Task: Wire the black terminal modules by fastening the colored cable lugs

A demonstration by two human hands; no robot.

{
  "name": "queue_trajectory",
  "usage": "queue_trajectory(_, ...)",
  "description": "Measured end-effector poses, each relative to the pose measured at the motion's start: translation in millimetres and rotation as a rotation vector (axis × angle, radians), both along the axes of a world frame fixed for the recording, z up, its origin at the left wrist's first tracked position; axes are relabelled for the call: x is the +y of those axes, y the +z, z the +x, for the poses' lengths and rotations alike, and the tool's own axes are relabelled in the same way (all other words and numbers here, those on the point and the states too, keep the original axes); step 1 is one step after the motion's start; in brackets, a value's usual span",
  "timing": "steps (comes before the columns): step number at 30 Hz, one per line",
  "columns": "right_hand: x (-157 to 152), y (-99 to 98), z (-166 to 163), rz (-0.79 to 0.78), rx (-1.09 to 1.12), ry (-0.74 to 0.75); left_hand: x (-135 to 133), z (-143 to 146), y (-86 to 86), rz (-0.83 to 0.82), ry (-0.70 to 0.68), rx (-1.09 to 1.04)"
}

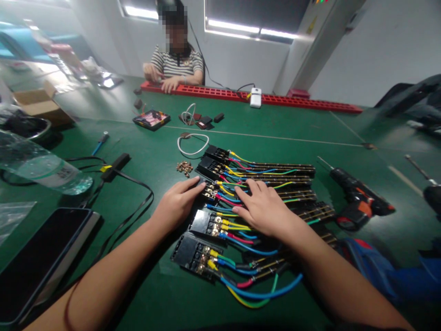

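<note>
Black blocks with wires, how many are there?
5, in a row: the farthest block, second block, third block by the left hand, fourth block and nearest block. The hand partly covers the third; others could be hidden.

assembly workshop: green worktable, cordless drill, heap of small metal parts, wired terminal blocks.

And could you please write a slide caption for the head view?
Left grip at a black block, right grip over coloured wires, on a green table with a drill.
</note>
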State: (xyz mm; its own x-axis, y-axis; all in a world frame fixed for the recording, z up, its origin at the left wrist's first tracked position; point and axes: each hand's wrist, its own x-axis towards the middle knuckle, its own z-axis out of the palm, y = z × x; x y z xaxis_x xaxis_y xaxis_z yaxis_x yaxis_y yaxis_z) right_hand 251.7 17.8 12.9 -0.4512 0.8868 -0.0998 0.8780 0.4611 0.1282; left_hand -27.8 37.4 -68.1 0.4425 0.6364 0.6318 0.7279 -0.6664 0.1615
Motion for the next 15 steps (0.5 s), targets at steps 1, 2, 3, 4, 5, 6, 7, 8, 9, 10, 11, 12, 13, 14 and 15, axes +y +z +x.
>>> queue_trajectory(1,-0.2,-1.1,0.3,-0.005,0.002,0.000,0.0,-0.1,-0.2,0.002,0.000,0.002)
queue_trajectory(2,-0.6,-2.0,0.6,-0.008,0.005,0.004,0.1,-0.2,-0.3,0.007,-0.001,0.005)
queue_trajectory(3,-1.0,-2.5,0.9,-0.010,0.008,0.009,0.1,-0.4,-0.4,0.013,-0.003,0.006)
queue_trajectory(4,-1.5,-2.8,1.2,-0.012,0.009,0.017,0.1,-0.5,-0.4,0.018,-0.005,0.008)
queue_trajectory(5,-1.9,-2.7,1.5,-0.012,0.008,0.024,0.1,-0.7,-0.4,0.022,-0.007,0.008)
queue_trajectory(6,-2.0,-2.6,1.8,-0.011,0.007,0.030,0.0,-0.9,-0.2,0.023,-0.010,0.009)
queue_trajectory(7,-1.9,-2.4,2.0,-0.010,0.007,0.038,0.0,-1.1,0.0,0.023,-0.013,0.010)
queue_trajectory(8,-1.4,-2.3,2.3,-0.009,0.009,0.042,-0.1,-1.2,0.3,0.020,-0.015,0.012)
queue_trajectory(9,-0.6,-2.2,2.6,-0.007,0.014,0.039,-0.3,-1.4,0.6,0.018,-0.017,0.016)
queue_trajectory(10,0.4,-2.3,2.7,-0.004,0.021,0.031,-0.4,-1.6,1.1,0.014,-0.018,0.022)
queue_trajectory(11,1.4,-2.5,2.8,-0.001,0.028,0.019,-0.7,-1.7,1.5,0.012,-0.018,0.029)
queue_trajectory(12,2.2,-2.5,2.7,0.001,0.033,0.006,-1.0,-1.7,1.9,0.010,-0.018,0.036)
queue_trajectory(13,2.5,-2.3,2.4,0.003,0.035,-0.003,-1.3,-1.8,2.2,0.009,-0.018,0.044)
queue_trajectory(14,2.1,-1.7,1.9,0.006,0.033,-0.003,-1.6,-1.9,2.5,0.011,-0.019,0.051)
queue_trajectory(15,1.0,-0.4,1.3,0.010,0.028,0.007,-2.0,-2.0,2.8,0.013,-0.020,0.057)
